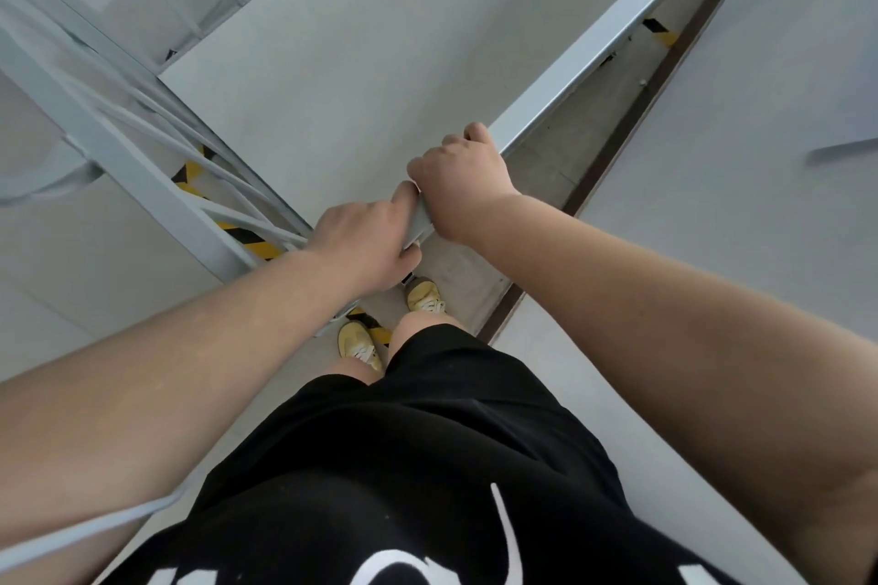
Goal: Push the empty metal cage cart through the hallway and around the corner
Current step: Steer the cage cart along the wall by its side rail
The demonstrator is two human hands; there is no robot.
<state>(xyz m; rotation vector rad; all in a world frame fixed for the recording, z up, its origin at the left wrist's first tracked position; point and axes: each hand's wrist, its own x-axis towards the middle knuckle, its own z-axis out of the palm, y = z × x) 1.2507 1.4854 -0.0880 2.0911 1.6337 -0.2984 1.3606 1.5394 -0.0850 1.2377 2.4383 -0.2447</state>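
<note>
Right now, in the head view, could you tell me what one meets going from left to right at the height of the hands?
Cage cart's left top rail → yellow-black floor tape → left hand → right hand → dark baseboard strip → wall.

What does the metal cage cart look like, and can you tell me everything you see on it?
The metal cage cart is pale grey painted metal, seen from above. It has a flat, bare floor panel with nothing on it, a side wall of thin bars on the left, and a square top rail running along the right. The near corner points at the person. The left hand and right hand both grip the frame at that corner. Yellow-and-black striped tape shows on the floor beneath it.
</note>
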